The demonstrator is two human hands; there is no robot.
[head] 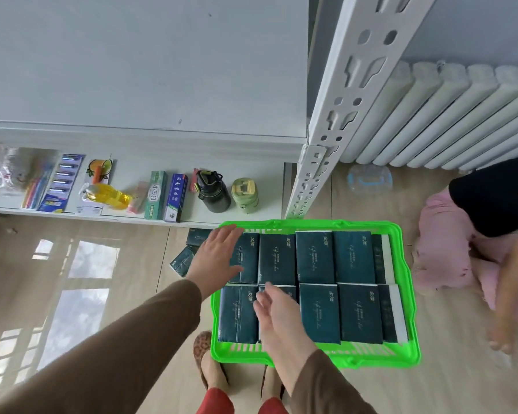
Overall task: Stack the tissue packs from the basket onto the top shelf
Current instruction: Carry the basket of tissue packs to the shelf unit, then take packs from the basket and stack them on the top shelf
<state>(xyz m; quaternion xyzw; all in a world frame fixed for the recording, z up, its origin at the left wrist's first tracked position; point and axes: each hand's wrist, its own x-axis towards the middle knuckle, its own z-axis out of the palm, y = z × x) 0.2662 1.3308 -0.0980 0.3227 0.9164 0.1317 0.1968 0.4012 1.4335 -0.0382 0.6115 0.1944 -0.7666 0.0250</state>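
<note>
A bright green basket [404, 294] stands on the floor, filled with several dark teal tissue packs [314, 256] lying flat in two rows. My left hand [214, 256] hovers with spread fingers over the basket's far left corner, above the back-left pack. My right hand [277, 318] is stretched flat over the front row, above the second pack from the left. Neither hand holds anything. The top shelf [144, 70] is a bare pale surface above. Two more teal packs [186, 252] lie low down left of the basket.
A lower shelf [260, 215] carries toothbrushes, a yellow bottle, toothpaste boxes, a black flask [213, 191] and a green cup. A white perforated shelf post [338, 115] rises to the right, a radiator [449, 115] behind it. Another person in pink and black crouches at the right [467, 249].
</note>
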